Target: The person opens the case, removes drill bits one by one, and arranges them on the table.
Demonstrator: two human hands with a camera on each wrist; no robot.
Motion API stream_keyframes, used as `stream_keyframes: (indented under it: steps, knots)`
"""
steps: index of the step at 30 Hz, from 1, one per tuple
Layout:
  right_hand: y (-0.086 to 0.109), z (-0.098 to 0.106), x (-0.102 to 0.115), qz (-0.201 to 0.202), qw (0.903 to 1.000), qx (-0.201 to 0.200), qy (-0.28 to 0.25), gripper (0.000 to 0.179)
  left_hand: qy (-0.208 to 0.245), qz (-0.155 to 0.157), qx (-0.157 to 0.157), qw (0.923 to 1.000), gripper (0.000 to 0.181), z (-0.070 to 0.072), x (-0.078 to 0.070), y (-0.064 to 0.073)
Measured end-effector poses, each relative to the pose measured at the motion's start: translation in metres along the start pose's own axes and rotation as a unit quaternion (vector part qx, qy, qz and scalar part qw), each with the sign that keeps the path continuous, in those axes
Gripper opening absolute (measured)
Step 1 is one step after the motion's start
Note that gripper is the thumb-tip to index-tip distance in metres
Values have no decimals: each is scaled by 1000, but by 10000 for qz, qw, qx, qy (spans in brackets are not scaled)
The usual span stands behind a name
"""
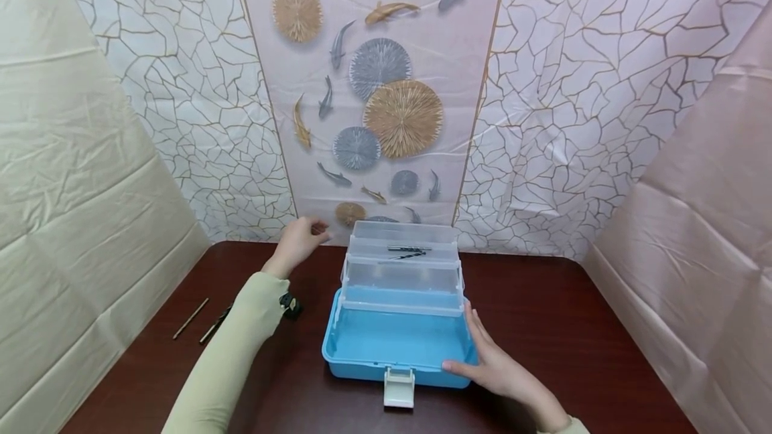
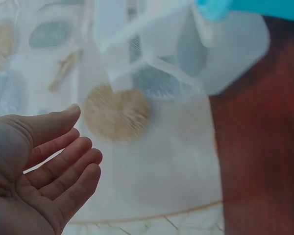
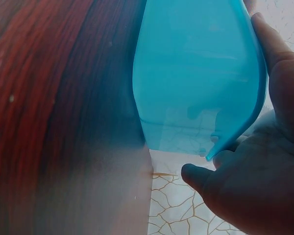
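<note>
A blue toolbox [image 1: 356,372] stands on the table with its translucent tiers [image 1: 401,278] raised and its white latch [image 1: 399,388] hanging down in front. Drill bits [image 1: 409,248] lie in an upper tier. My right hand [image 1: 500,368] holds the box's front right corner, thumb at the front rim and fingers along the side. Beyond the box's back left, my left hand [image 1: 299,241] hovers with loosely bent fingers. In the left wrist view, its palm [image 2: 34,196] shows nothing held, beside the translucent plastic [image 2: 235,54].
On the table's left, a thin drill bit [image 1: 191,318] lies beside a thicker one [image 1: 215,324], partly hidden by the left sleeve [image 1: 241,327]. A small dark object [image 1: 291,305] shows next to that sleeve. Patterned cloth [image 1: 374,173] hangs behind the table [image 1: 531,300].
</note>
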State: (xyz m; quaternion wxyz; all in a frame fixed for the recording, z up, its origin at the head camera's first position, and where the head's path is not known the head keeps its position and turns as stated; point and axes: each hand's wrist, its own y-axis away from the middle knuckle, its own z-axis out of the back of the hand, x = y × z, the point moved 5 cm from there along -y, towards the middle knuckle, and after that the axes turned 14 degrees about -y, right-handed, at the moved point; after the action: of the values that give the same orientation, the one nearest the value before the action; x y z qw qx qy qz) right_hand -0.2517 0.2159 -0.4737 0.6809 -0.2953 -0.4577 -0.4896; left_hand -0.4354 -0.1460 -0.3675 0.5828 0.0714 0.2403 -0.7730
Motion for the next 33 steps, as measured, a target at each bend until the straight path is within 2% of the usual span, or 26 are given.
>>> stream_keyframes:
  steps: [7, 13, 20, 26, 33]
  knots:
    - [0, 3, 2, 52, 10000, -51, 65, 115, 115, -331, 87, 9993, 32, 6, -37, -19]
    - [0, 2, 2, 104, 9999, -57, 92, 115, 251, -649, 99, 9975, 26, 1, -64, -29]
    - [1, 1, 1, 75, 9999, -92, 105, 115, 424, -940, 470, 9936, 29, -19, -87, -35]
    - [-1, -1, -2, -2, 9999, -105, 107, 115, 244, -967, 833, 9915, 28, -40, -98, -32]
    - [-1, 1, -3, -31, 9998, -141, 132, 115, -27, -1243, 1088, 9863, 25, -54, -110, -29]
